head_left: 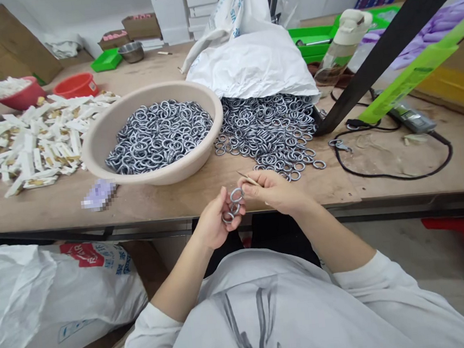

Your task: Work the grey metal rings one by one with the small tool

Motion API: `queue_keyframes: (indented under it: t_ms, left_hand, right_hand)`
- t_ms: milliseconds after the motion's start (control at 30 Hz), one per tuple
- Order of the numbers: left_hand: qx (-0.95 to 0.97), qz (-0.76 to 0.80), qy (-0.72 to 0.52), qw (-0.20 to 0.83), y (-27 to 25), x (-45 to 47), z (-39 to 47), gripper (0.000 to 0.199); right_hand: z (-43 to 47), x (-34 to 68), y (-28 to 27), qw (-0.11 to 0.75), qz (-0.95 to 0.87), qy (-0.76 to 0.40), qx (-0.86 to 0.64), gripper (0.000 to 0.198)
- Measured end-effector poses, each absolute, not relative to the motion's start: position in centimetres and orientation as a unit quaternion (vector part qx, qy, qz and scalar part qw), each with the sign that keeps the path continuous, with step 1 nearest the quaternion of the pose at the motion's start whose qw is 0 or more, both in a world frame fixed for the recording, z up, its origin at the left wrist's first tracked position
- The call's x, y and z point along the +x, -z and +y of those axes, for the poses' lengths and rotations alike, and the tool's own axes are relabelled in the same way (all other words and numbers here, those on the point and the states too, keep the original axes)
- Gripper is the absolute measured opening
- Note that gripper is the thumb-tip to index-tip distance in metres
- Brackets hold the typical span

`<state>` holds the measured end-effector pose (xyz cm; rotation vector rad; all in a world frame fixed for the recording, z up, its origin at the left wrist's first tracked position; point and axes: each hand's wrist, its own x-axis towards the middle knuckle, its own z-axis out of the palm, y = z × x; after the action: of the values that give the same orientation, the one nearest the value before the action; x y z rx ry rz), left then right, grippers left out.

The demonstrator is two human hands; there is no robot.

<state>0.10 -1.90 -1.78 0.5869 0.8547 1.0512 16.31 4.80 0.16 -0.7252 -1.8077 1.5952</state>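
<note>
Just over the bench's [169, 202] near edge, a few grey rings [236, 195] sit in the left hand [216, 222], its thumb and curled fingers closed around them. Right beside it, the right hand [280, 190] pinches a thin pointed tool [250, 180] between thumb and fingers, tip out to the left; whether those fingers also touch the uppermost ring, I cannot tell. Beyond the hands lies a loose heap [269, 132] of similar rings, spilling from under a white sack [250, 65]. To its left stands a beige basin [158, 176] filled with more, and a blurred purple card [99, 195] lies in front. Farther left spread white pieces [32, 146], near a red bowl [78, 87].
</note>
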Motion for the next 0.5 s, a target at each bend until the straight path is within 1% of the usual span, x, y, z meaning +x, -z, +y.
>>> queue_keyframes:
  t_ms: [67, 167, 267, 400, 500]
  left_hand:
    - [0.276, 0.347, -0.454, 0.773, 1.5, 0.7, -2.2, 0.049]
    - [0.273, 0.328, -0.472, 0.771, 1.1, 1.5, -2.7, 0.045]
    - [0.284, 0.364, -0.518, 0.72, 0.9, 2.1, -2.9, 0.045]
    - [0.341, 0.401, -0.537, 0.659, 1.3, 2.1, -3.0, 0.043]
    - [0.376, 0.409, -0.531, 0.64, 1.6, 1.6, -3.1, 0.043]
  right_hand:
    - [3.7, 16.1, 0.1, 0.316, -0.64, -0.647, -0.266, 0.04]
    - [2.7, 15.9, 0.4, 0.366, -0.626, -0.626, -0.287, 0.042]
    - [2.2, 15.8, 0.4, 0.404, -0.636, -0.58, -0.309, 0.044]
    - [2.2, 15.9, 0.0, 0.41, -0.668, -0.52, -0.339, 0.045]
    - [2.1, 16.3, -0.3, 0.421, -0.728, -0.42, -0.342, 0.049]
